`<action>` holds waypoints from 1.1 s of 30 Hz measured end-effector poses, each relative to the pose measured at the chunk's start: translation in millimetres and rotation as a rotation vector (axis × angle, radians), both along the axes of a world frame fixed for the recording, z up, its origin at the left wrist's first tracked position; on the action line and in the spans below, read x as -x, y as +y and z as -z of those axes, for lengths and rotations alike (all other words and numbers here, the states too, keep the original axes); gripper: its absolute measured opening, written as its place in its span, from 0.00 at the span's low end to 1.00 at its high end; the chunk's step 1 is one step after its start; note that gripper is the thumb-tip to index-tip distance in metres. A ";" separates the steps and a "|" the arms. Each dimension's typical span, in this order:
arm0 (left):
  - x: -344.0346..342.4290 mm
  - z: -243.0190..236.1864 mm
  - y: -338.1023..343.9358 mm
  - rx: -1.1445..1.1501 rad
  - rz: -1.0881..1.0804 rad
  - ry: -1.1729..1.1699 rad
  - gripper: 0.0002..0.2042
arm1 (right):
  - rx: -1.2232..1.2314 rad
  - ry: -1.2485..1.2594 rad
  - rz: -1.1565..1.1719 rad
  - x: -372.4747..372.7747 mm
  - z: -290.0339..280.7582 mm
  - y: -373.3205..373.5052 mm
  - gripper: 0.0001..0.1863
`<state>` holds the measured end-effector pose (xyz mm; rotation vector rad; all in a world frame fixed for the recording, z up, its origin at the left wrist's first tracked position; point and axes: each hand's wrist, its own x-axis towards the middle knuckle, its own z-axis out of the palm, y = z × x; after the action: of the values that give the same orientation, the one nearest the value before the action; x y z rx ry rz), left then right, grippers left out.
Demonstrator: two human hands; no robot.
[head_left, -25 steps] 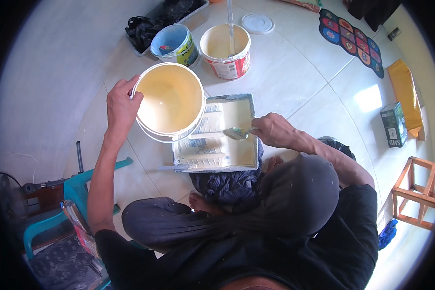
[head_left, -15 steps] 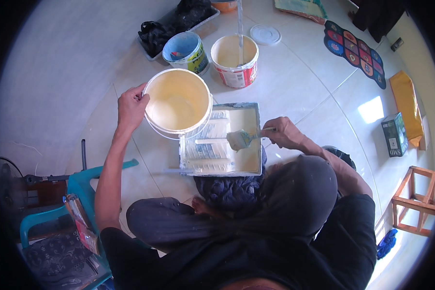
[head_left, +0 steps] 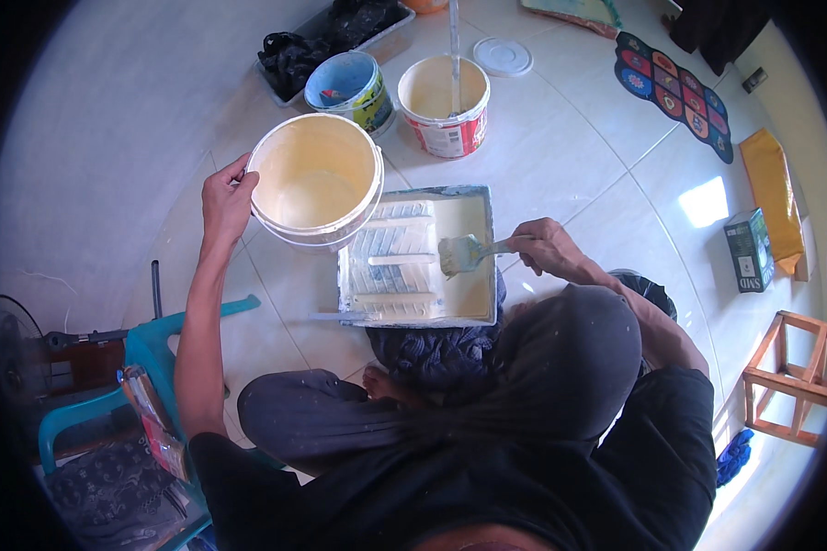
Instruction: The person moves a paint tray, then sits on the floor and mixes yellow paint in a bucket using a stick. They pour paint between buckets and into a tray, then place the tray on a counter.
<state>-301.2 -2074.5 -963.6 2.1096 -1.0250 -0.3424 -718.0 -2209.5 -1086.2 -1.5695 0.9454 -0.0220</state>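
Observation:
My left hand [head_left: 227, 197] is closed on the rim of a white paint bucket [head_left: 314, 181], which is tilted so its cream-coated inside shows. The bucket's wire handle hangs along its near side. My right hand [head_left: 544, 246] grips a paintbrush [head_left: 462, 254] by the handle, its bristles coated with cream paint. The brush is over a paint tray [head_left: 487, 308] in front of my legs; whether the bristles touch the paint I cannot tell. Cream paint lies in the tray's right part and coats its ribbed slope at the left.
Beyond the tray stand a blue-lined bucket [head_left: 347, 89] and a red-and-white bucket [head_left: 446, 115] with a stick in it. A white lid [head_left: 503, 57] lies on the tiles. A teal chair [head_left: 147, 344] is at the left, a dark green box [head_left: 749, 250] and wooden stool [head_left: 790, 376] at the right.
The bucket in my left hand has moved left and slightly away from me, off the tray's ribbed part. The brush has shifted slightly right and now lies lower along the tray's middle.

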 end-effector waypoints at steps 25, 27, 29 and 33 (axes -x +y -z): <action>112.0 18.5 -102.0 0.185 0.497 0.047 0.15 | 0.983 0.084 -0.191 -55.8 -138.1 -76.5 0.12; 124.6 23.0 -119.3 0.171 0.458 0.127 0.16 | 1.068 0.256 -0.283 -59.0 -135.4 -86.4 0.11; 145.7 19.4 -134.5 0.193 0.457 0.194 0.16 | 1.264 0.296 -0.237 -49.8 -133.7 -95.8 0.11; 175.8 46.1 -166.7 0.233 0.403 0.255 0.11 | 1.641 0.212 0.026 -8.6 -148.0 -112.5 0.15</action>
<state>-477.0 -2241.2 -1009.7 1.5990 -1.2647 -0.6389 -709.4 -2322.1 -938.1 -3.0738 1.1447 -0.8467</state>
